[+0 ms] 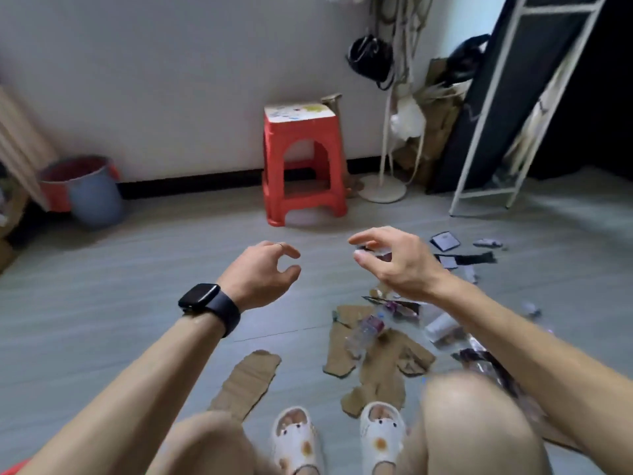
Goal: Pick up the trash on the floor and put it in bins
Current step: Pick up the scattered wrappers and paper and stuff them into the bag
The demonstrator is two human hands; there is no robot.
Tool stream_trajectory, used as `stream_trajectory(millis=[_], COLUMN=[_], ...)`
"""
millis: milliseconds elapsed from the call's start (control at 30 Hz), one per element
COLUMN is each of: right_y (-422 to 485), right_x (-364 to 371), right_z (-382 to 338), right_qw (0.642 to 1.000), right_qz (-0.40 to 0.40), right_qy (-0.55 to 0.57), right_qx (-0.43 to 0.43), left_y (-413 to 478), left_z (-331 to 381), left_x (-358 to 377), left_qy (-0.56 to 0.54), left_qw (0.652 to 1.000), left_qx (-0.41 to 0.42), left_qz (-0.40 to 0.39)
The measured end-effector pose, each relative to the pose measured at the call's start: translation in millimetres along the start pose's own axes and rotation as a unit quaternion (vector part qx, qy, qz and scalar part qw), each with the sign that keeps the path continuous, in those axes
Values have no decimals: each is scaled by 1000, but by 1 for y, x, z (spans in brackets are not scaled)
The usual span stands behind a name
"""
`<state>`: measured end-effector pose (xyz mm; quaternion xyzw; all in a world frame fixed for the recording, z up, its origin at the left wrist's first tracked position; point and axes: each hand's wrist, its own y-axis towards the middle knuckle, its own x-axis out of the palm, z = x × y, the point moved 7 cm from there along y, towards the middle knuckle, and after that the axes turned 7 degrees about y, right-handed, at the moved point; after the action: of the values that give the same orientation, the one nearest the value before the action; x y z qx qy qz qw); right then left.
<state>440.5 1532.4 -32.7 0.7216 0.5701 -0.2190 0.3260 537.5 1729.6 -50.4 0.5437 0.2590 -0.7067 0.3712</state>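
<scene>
The person crouches with both arms out. The left hand hovers with its fingers loosely curled and holding nothing. The right hand curves over something small and dark, but I cannot tell whether it pinches it. Torn cardboard, a plastic bottle and wrappers litter the floor. A blue-grey bin stands by the wall, well apart.

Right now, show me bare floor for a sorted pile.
Bare grey floor lies between the blue-grey bucket and the red plastic stool, left of the left hand. Crowded: brown cardboard scraps, clear plastic bottle and wrappers near the right hand.
</scene>
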Motion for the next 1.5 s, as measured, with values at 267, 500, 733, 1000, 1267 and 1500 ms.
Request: stream_trajectory(millis=[267,500,733,1000,1267,1500], right_y=[-128,-212,-291,-306,-294,-253], right_x=[-96,-118,-56,13,38,-18], right_z=[133,244,380,463,495,438], right_qw=[972,925,843,761,751,837], right_qz=[120,147,123,157,222,206], right_qy=[-21,-27,38,105,78,-57], right_qx=[201,350,523,621,618,504], left_y=[65,67,64,64,61,83], left_z=[157,234,252,261,244,205], left_x=[101,223,351,492,540,461], left_qy=[-6,-8,18,55,169,97], left_qw=[981,952,931,907,909,929], left_qx=[167,220,187,164,195,99], left_qz=[-101,-213,-314,-384,-327,-343])
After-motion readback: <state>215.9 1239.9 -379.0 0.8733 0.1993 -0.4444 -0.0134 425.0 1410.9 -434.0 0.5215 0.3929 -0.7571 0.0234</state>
